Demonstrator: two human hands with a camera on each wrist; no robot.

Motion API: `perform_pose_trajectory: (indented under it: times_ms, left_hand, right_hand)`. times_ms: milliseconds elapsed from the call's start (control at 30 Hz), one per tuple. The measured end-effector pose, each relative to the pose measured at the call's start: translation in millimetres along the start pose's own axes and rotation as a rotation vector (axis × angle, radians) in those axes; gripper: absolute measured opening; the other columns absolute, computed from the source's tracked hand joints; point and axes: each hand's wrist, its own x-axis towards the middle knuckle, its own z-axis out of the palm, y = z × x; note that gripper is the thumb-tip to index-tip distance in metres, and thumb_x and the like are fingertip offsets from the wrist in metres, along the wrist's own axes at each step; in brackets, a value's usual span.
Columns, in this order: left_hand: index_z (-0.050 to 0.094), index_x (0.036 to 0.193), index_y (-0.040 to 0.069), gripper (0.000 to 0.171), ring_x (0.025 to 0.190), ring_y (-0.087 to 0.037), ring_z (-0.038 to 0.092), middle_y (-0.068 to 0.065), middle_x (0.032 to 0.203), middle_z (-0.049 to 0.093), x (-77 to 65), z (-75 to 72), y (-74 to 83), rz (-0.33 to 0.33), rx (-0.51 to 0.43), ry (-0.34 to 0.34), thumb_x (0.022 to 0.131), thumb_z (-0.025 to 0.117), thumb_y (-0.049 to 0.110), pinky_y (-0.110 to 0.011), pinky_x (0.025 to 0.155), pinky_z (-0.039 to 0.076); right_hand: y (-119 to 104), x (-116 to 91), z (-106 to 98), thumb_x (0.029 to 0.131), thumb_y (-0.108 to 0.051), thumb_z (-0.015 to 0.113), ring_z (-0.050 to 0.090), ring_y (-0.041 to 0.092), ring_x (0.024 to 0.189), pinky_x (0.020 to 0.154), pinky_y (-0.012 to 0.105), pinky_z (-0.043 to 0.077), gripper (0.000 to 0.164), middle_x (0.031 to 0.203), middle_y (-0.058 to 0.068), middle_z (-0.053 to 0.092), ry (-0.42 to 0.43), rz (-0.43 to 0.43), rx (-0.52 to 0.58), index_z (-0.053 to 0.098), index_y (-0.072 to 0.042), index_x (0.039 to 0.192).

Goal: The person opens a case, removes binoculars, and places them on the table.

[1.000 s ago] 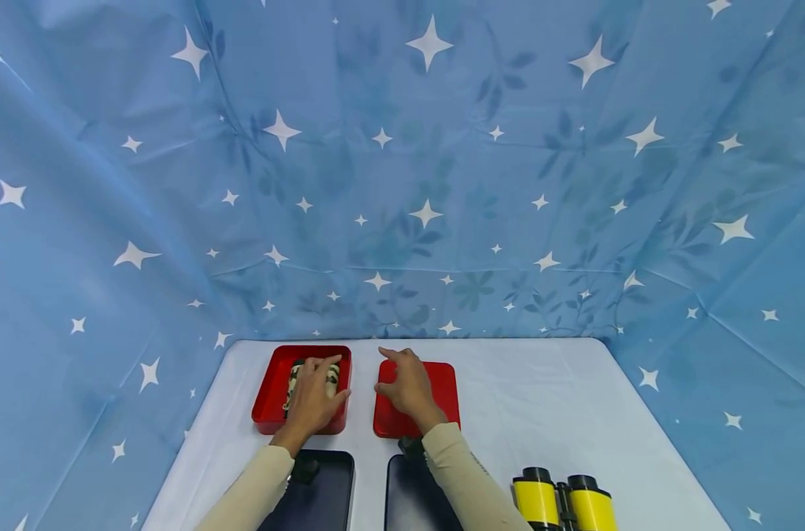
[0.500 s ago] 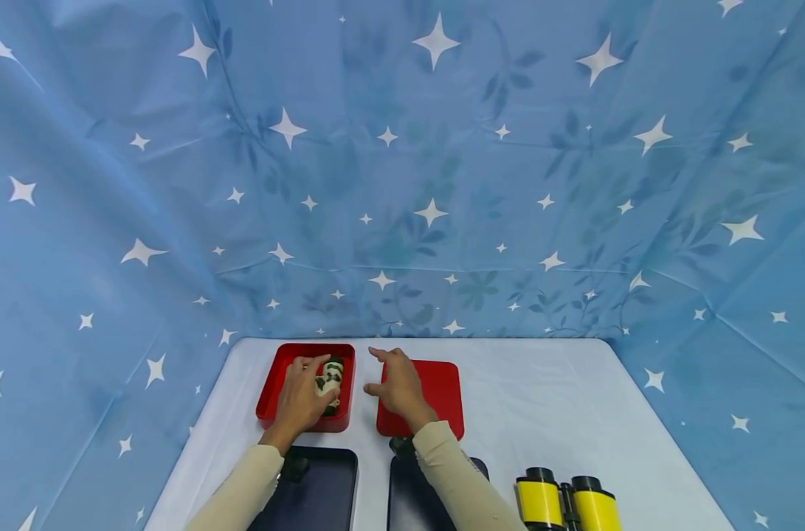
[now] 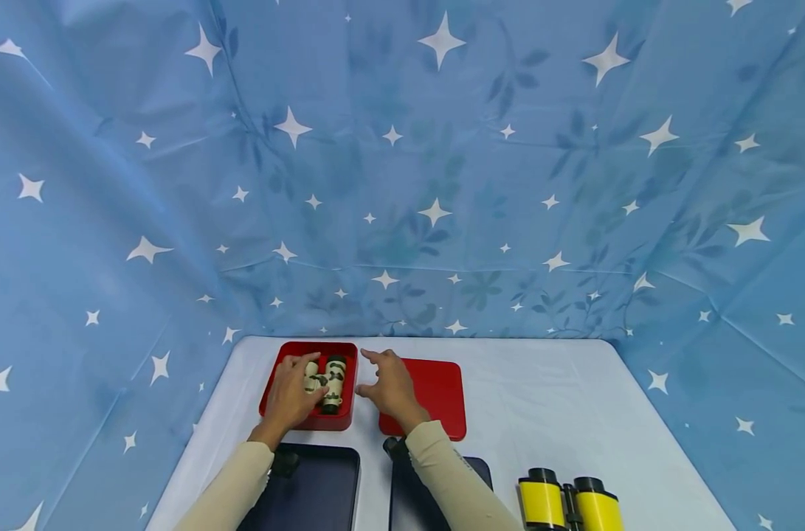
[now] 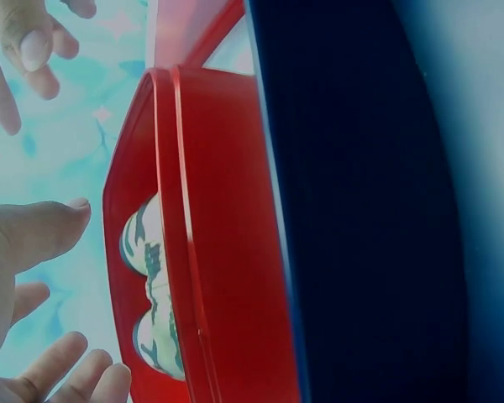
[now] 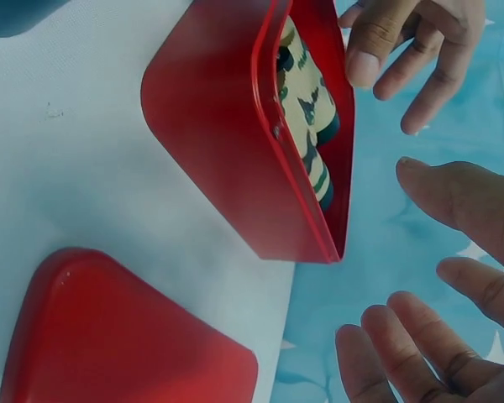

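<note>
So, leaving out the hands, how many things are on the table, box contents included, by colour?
Red: 2 (open box, lid)
Dark: 2 (left tray-like piece, right tray-like piece)
Yellow and black: 1 (yellow binoculars)
Camouflage: 1 (camouflage binoculars)
Total: 6

Red box (image 3: 324,422), yellow binoculars (image 3: 541,506) on table (image 3: 541,398)

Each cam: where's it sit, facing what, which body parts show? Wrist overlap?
Head: worn on the head, facing forward and down; left hand, right hand and beige fabric sleeves show.
Left wrist: on that wrist, facing the open red rectangular box side-on; parts of left hand and right hand show.
Right wrist: on that wrist, facing the same box and flat red rectangular lid; both hands partly show.
Shared by wrist views: camouflage-patterned binoculars in the box.
</note>
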Motion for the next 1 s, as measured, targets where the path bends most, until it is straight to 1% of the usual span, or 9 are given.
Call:
perform_pose_trajectory:
  times_ms: [200,367,467,600,700,800,1000]
  left_hand:
    - [0.055,0.141,0.012,0.072,0.112,-0.033,0.052,-0.019,0.124,0.054,2.3,-3.6,-8.1,0.02,0.023,-0.011,0.077,0.086,0.023,-0.052,0.093,0.049]
    - [0.055,0.141,0.013,0.072,0.11,-0.032,0.053,-0.02,0.126,0.054,4.1,-7.0,-14.4,0.008,0.031,-0.044,0.078,0.086,0.024,-0.052,0.088,0.05]
    - [0.054,0.142,0.014,0.072,0.106,-0.031,0.052,-0.02,0.126,0.054,4.6,-10.1,-16.7,0.003,0.033,-0.066,0.078,0.086,0.025,-0.051,0.084,0.049]
    - [0.054,0.142,0.014,0.073,0.109,-0.034,0.052,-0.021,0.126,0.054,5.2,-14.0,-20.1,0.006,0.035,-0.083,0.077,0.087,0.023,-0.053,0.089,0.048]
    - [0.055,0.141,0.012,0.072,0.115,-0.037,0.052,-0.022,0.127,0.054,5.9,-16.1,-22.4,0.011,0.031,-0.083,0.076,0.087,0.021,-0.057,0.097,0.046]
    - [0.055,0.14,0.011,0.072,0.117,-0.039,0.053,-0.022,0.127,0.053,6.2,-17.4,-24.3,0.015,0.03,-0.088,0.076,0.087,0.018,-0.058,0.098,0.046]
    - [0.055,0.14,0.011,0.071,0.119,-0.039,0.053,-0.021,0.13,0.051,8.6,-18.1,-27.6,0.016,0.037,-0.11,0.077,0.086,0.017,-0.058,0.098,0.047]
  right_hand:
    - [-3.7,-2.7,6.2,0.077,-0.03,0.087,0.059,0.016,0.096,0.071,0.028,0.056,0.073,0.122,0.006,0.061,-0.037,-0.014,-0.014,0.055,-0.029,0.143]
    - [-8.3,-3.4,11.0,0.077,-0.03,0.086,0.06,0.015,0.094,0.069,0.027,0.055,0.073,0.12,0.007,0.061,-0.048,-0.058,-0.013,0.055,-0.026,0.143]
    - [-11.9,-2.9,13.6,0.077,-0.029,0.086,0.059,0.014,0.09,0.067,0.025,0.052,0.072,0.116,0.007,0.061,-0.051,-0.079,-0.023,0.056,-0.025,0.142]
    - [-15.5,-2.1,15.9,0.078,-0.029,0.086,0.058,0.013,0.087,0.065,0.023,0.049,0.071,0.115,0.009,0.061,-0.062,-0.1,-0.022,0.056,-0.025,0.142]
    - [-16.5,-1.4,17.2,0.078,-0.028,0.086,0.059,0.015,0.088,0.065,0.023,0.048,0.071,0.116,0.01,0.061,-0.073,-0.113,-0.009,0.056,-0.024,0.142]
    - [-16.8,-0.4,19.1,0.078,-0.027,0.086,0.059,0.016,0.088,0.065,0.023,0.048,0.071,0.114,0.008,0.061,-0.078,-0.13,0.0,0.057,-0.023,0.142]
    - [-18.7,2.1,22.8,0.078,-0.029,0.086,0.054,0.011,0.086,0.065,0.024,0.047,0.071,0.113,0.004,0.06,-0.087,-0.145,-0.004,0.057,-0.024,0.142]
